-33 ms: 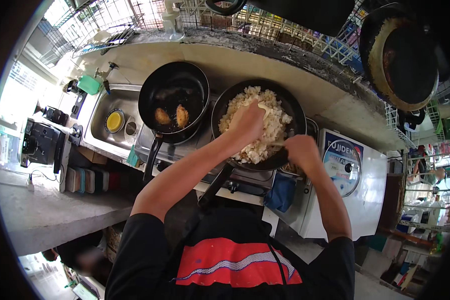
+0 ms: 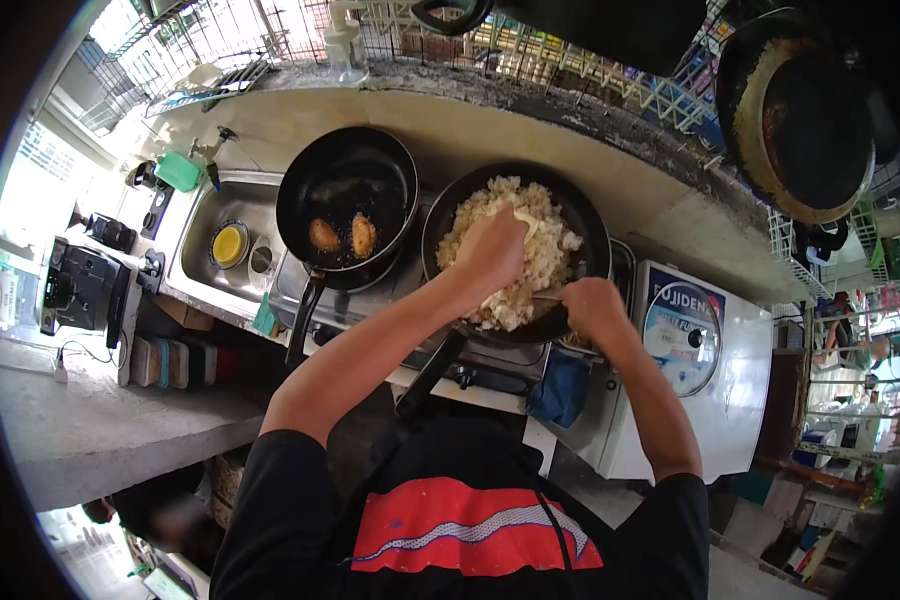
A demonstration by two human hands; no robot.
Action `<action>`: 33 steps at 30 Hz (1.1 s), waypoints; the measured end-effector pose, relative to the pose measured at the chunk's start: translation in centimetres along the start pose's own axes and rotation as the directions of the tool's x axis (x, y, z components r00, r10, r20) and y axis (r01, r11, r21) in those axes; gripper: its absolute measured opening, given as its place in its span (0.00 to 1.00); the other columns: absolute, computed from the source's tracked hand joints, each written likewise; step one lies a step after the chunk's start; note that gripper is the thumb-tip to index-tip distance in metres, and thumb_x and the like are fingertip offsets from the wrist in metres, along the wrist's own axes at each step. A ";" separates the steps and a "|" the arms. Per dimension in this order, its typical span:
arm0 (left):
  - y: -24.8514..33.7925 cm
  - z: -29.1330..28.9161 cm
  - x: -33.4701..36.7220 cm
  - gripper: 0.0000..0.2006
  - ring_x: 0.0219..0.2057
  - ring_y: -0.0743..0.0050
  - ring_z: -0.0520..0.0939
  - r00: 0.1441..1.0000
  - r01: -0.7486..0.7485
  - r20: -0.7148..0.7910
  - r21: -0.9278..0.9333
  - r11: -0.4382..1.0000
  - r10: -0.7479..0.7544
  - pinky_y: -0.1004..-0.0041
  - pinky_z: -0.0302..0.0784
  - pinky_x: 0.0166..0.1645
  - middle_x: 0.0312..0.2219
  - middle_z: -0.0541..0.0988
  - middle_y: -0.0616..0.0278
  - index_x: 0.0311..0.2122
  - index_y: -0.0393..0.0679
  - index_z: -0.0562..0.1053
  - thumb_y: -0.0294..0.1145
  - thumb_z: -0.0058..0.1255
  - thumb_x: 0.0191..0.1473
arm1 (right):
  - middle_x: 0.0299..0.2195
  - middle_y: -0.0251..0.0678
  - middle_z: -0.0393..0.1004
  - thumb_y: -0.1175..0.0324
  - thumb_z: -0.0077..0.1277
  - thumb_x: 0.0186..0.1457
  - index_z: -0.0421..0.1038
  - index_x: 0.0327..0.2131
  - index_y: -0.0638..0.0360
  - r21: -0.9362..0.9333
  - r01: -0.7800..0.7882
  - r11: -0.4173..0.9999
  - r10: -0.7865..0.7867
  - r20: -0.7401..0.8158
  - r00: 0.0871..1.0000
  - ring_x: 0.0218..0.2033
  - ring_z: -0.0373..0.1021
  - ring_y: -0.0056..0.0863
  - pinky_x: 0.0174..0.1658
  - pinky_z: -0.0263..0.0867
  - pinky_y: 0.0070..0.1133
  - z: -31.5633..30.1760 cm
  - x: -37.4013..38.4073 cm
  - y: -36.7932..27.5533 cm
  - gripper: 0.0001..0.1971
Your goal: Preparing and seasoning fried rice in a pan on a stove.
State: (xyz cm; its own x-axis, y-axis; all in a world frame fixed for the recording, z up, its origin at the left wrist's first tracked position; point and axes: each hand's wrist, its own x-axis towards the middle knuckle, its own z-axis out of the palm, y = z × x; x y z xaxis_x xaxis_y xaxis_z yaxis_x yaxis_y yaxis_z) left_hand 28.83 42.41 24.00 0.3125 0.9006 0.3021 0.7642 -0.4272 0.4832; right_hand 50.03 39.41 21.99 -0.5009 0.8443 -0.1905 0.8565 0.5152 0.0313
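While the person leans over the stove (image 2: 370,300), the left hand (image 2: 490,250) lies over a large black pan (image 2: 590,230) heaped with pale fried rice (image 2: 540,215); its fingers are curled down into or onto the rice, and a pale flat object (image 2: 522,222), possibly a utensil, shows just beyond the knuckles, though whether the fingers are clenched around it cannot be told. The right hand (image 2: 592,308) sits at the near right rim of the same pan, fingers closed, apparently gripping the rim or a handle there; the exact hold is hidden. The pan's long dark handle (image 2: 428,375) juts toward the person's body. Just beside it on the left stands a second, smaller black frying pan (image 2: 345,195) holding two browned pieces of food (image 2: 342,236) in dark oil. Further left is a steel sink (image 2: 200,225) with a small yellow bowl (image 2: 229,243) inside and a green sponge-like item (image 2: 178,170) at its far edge. A worn empty pan (image 2: 800,120) hangs at upper right, and a white appliance (image 2: 690,370) stands right of the stove.
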 end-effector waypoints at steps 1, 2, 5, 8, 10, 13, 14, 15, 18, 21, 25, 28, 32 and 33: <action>-0.1 -0.5 -0.1 0.04 0.31 0.44 0.76 1.000 0.009 -0.008 0.006 1.000 -0.008 0.55 0.72 0.37 0.31 0.72 0.45 0.22 0.36 0.71 0.26 0.51 0.42 | 0.22 0.43 0.75 0.70 0.50 0.39 0.75 0.21 0.56 -0.011 0.025 1.000 -0.025 0.018 1.000 0.28 0.74 0.41 0.33 0.69 0.33 -0.2 0.1 -0.4 0.05; -0.3 -1.1 -0.3 0.05 0.31 0.44 0.76 1.000 0.027 -0.007 0.011 1.000 -0.027 0.55 0.72 0.37 0.31 0.72 0.47 0.22 0.36 0.71 0.26 0.52 0.42 | 0.22 0.43 0.75 0.70 0.50 0.39 0.75 0.21 0.56 -0.013 0.037 0.999 -0.037 0.014 0.999 0.28 0.74 0.41 0.33 0.69 0.33 -0.7 0.3 -0.5 0.05; -0.8 -3.9 -1.3 0.05 0.31 0.46 0.76 0.999 0.050 -0.012 -0.017 0.999 -0.050 0.57 0.72 0.37 0.31 0.72 0.49 0.22 0.36 0.71 0.26 0.53 0.42 | 0.22 0.43 0.75 0.70 0.50 0.39 0.76 0.23 0.55 0.060 -0.010 0.998 0.010 0.001 1.000 0.29 0.74 0.41 0.33 0.69 0.34 -4.0 -0.7 -0.6 0.06; 0.4 -6.2 -2.0 0.05 0.31 0.47 0.77 0.998 0.056 0.012 -0.056 0.997 -0.055 0.59 0.73 0.36 0.31 0.72 0.51 0.23 0.36 0.71 0.26 0.54 0.41 | 0.22 0.42 0.76 0.70 0.50 0.40 0.76 0.23 0.55 0.026 -0.021 0.999 0.021 0.021 1.000 0.29 0.74 0.40 0.34 0.70 0.33 -3.3 0.3 0.4 0.06; 0.7 -5.4 -2.9 0.05 0.31 0.47 0.77 0.993 0.056 0.103 0.016 0.998 -0.057 0.58 0.73 0.36 0.31 0.73 0.50 0.25 0.37 0.73 0.26 0.54 0.42 | 0.23 0.41 0.76 0.71 0.50 0.40 0.77 0.22 0.54 0.010 0.040 0.999 -0.040 -0.010 0.999 0.29 0.75 0.39 0.34 0.70 0.33 -0.7 0.8 0.5 0.06; 0.0 -2.6 -3.9 0.04 0.31 0.44 0.78 0.969 0.135 0.192 0.102 0.986 -0.153 0.57 0.74 0.37 0.32 0.72 0.45 0.25 0.37 0.74 0.25 0.53 0.40 | 0.22 0.41 0.76 0.71 0.51 0.39 0.77 0.22 0.54 -0.016 0.061 0.998 -0.061 0.019 0.998 0.29 0.75 0.37 0.33 0.70 0.32 -2.4 0.8 -0.1 0.05; -0.1 -2.3 -3.7 0.04 0.31 0.43 0.78 0.957 0.139 0.231 0.167 0.976 -0.176 0.57 0.74 0.38 0.33 0.72 0.43 0.25 0.37 0.74 0.25 0.52 0.40 | 0.22 0.41 0.76 0.71 0.51 0.39 0.77 0.22 0.54 -0.019 0.070 0.997 -0.069 0.016 0.997 0.29 0.75 0.37 0.33 0.70 0.32 -3.9 0.9 -0.1 0.05; -0.3 -1.9 -3.5 0.06 0.33 0.46 0.80 0.946 0.148 0.256 0.200 0.969 -0.197 0.60 0.77 0.39 0.37 0.73 0.37 0.26 0.34 0.76 0.24 0.52 0.39 | 0.22 0.41 0.75 0.71 0.51 0.39 0.77 0.22 0.54 0.006 0.028 1.000 -0.028 -0.016 0.999 0.29 0.75 0.37 0.33 0.70 0.32 -5.4 0.9 0.0 0.05; -0.1 -0.7 -3.1 0.06 0.33 0.45 0.80 0.953 0.148 0.242 0.157 0.976 -0.184 0.60 0.76 0.39 0.38 0.73 0.37 0.26 0.33 0.75 0.23 0.51 0.40 | 0.22 0.40 0.75 0.71 0.52 0.38 0.76 0.21 0.53 0.006 0.003 1.000 -0.003 -0.010 1.000 0.30 0.75 0.37 0.33 0.70 0.31 -2.4 0.9 0.4 0.04; -1.4 1.4 -2.9 0.06 0.31 0.42 0.78 0.979 0.143 0.134 0.103 0.984 -0.156 0.55 0.73 0.38 0.31 0.71 0.40 0.23 0.34 0.73 0.26 0.51 0.41 | 0.22 0.39 0.75 0.71 0.53 0.38 0.77 0.22 0.51 -0.051 0.129 0.990 -0.128 0.012 0.992 0.30 0.74 0.37 0.33 0.70 0.31 -1.1 1.5 0.1 0.04; -2.3 -2.5 -2.8 0.05 0.30 0.42 0.78 0.964 0.232 0.102 0.114 0.966 -0.244 0.54 0.73 0.37 0.30 0.72 0.40 0.24 0.35 0.73 0.26 0.51 0.41 | 0.23 0.43 0.75 0.70 0.48 0.42 0.76 0.25 0.52 0.092 -0.030 0.995 0.038 -0.087 0.995 0.30 0.74 0.40 0.34 0.69 0.34 -7.2 0.3 0.3 0.07; -4.1 -4.1 -2.3 0.05 0.29 0.43 0.77 0.982 0.186 -0.030 0.091 0.978 -0.184 0.55 0.74 0.36 0.28 0.72 0.43 0.23 0.36 0.74 0.27 0.53 0.41 | 0.24 0.43 0.75 0.70 0.47 0.42 0.77 0.25 0.53 -0.030 0.037 0.999 -0.038 -0.030 0.999 0.30 0.74 0.41 0.35 0.69 0.33 -5.1 2.8 0.5 0.07; -4.6 -3.9 -1.9 0.05 0.29 0.43 0.77 0.975 0.221 -0.029 0.127 0.967 -0.219 0.56 0.73 0.35 0.28 0.72 0.45 0.23 0.36 0.74 0.27 0.53 0.41 | 0.24 0.44 0.76 0.71 0.49 0.40 0.76 0.22 0.57 0.001 0.147 0.989 -0.147 -0.017 0.989 0.30 0.74 0.41 0.36 0.70 0.31 -0.5 3.2 0.7 0.06; -4.7 -4.0 -2.2 0.06 0.30 0.44 0.77 0.977 0.215 -0.028 0.112 0.970 -0.213 0.56 0.73 0.36 0.28 0.72 0.45 0.24 0.36 0.74 0.28 0.53 0.41 | 0.25 0.42 0.76 0.72 0.50 0.38 0.76 0.22 0.54 -0.091 0.143 0.986 -0.138 0.057 0.989 0.31 0.74 0.40 0.36 0.70 0.32 -1.0 3.7 1.6 0.05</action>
State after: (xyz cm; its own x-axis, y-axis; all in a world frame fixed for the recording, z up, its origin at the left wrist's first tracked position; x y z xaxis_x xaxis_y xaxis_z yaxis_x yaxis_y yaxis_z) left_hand 22.27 42.10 24.37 0.1265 0.9683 0.2153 0.8718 -0.2121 0.4416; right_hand 49.46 43.52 22.36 -0.6063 0.7554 -0.2485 0.7614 0.6416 0.0926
